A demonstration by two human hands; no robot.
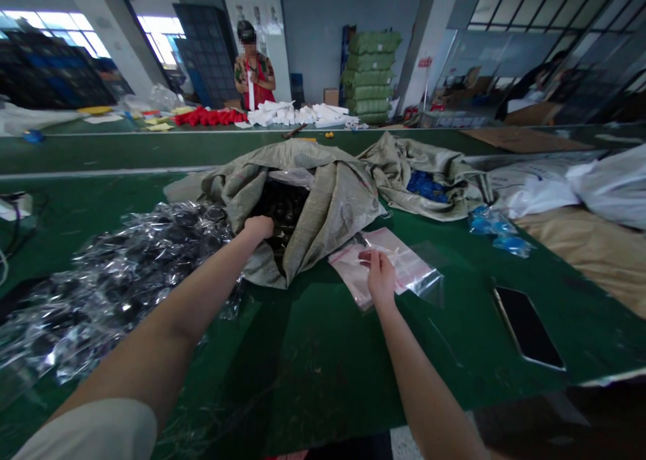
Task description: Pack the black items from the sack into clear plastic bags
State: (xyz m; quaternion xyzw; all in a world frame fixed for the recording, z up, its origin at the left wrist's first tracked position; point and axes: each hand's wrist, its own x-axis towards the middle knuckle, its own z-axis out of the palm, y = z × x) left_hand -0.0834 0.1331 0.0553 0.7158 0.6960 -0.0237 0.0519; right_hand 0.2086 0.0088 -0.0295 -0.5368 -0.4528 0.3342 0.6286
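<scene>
My left hand (260, 227) reaches into the mouth of a large grey-green woven sack (333, 194). Its fingers are hidden among the black pieces (285, 201) inside, so their grip does not show. Over a flat stack of clear plastic bags (398, 255) is my right hand (379, 275), its fingers stretched to the left with gaps between them. No held thing shows in it. Beside my left forearm lies a big heap of dark round pieces wrapped in clear plastic (136, 272).
A phone (529, 327) lies at the right on the green table (323, 366). A second sack (449, 157) holds blue pieces, with blue wrapped pieces (499, 230) beside it. Across the table, a person (255, 77) stands behind red and white piles. Full bags (610, 184) sit at right.
</scene>
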